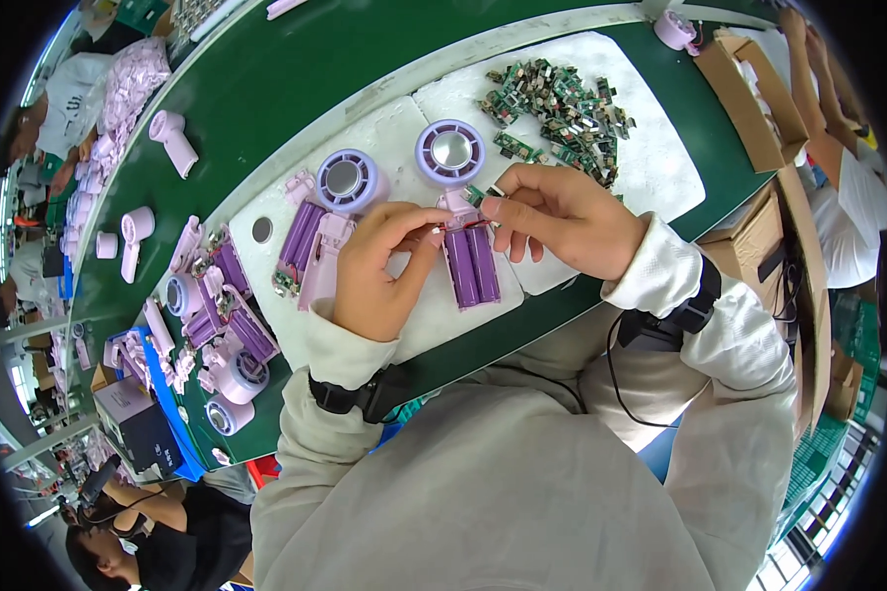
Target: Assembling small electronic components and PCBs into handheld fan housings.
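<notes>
My right hand (572,222) pinches a small green circuit board (474,195) between thumb and fingers. It is above an opened lilac handheld fan (450,153) whose round head has a silver centre. In the fan's handle lie two purple battery cells (471,266), with thin red wires at their upper end. My left hand (389,261) is closed in a pinch beside those wires; what its fingertips hold is too small to make out. Left of it lies a second fan head (347,179), next to more purple cells (301,236) and a lilac handle shell (325,258).
White foam boards (660,148) cover part of the green table (266,98). A heap of circuit boards (562,108) lies at the far right. Fan parts (237,325) crowd the left, beside a blue tray (172,404). An open carton (754,98) stands right; other people work around.
</notes>
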The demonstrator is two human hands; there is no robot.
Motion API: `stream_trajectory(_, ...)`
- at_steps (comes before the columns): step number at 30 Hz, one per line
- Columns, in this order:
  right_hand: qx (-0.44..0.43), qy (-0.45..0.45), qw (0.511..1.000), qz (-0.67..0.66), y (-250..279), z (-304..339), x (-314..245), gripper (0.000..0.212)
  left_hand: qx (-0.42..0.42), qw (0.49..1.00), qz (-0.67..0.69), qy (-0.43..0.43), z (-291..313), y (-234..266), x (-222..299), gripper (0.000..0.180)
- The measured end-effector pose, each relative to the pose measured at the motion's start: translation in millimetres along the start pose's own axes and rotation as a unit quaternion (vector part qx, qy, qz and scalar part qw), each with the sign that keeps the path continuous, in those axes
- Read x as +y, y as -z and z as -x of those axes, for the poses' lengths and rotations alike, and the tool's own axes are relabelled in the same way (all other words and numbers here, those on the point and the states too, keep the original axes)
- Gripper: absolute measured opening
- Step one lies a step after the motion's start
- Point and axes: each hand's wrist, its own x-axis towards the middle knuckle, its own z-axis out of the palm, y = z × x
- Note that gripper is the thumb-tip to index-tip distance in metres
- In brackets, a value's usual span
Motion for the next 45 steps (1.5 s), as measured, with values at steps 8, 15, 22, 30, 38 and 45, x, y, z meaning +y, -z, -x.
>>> stream_trajectory(8, -0.007, 0.006, 1.000, 0.001, 1.6, 1.5, -1.2, 0.026, 0.032, 0.999, 0.009, 0.033, 1.7, -3.3, 1.4, 0.016)
stream_trajectory(15, 0.009, 0.031, 0.999, -0.001, -4.5, 0.3, -2.2, 0.025, 0.015, 0.999, 0.036, 0.012, 8.4, 1.4, 0.0, 0.015)
stream_trajectory(22, -0.007, 0.054, 0.998, -0.025, -7.7, -1.3, 2.5, 0.029, 0.023, 0.993, 0.109, 0.029, 12.2, -6.3, 2.0, 0.015)
stream_trajectory(30, -0.007, 0.070, 0.997, -0.036, -16.1, -3.5, 7.1, 0.028, 0.047, 0.998, -0.009, -0.047, 19.2, -3.4, -1.2, 0.015)
stream_trajectory(38, 0.041, 0.096, 0.995, 0.007, -22.4, -2.1, 11.8, 0.029, 0.067, 0.997, 0.005, -0.049, 21.8, -8.3, -4.5, 0.014)
stream_trajectory(45, 0.059, 0.128, 0.988, 0.067, -33.7, 0.6, 7.9, 0.031, 0.093, 0.993, -0.003, -0.075, 23.3, -7.6, -7.3, 0.013)
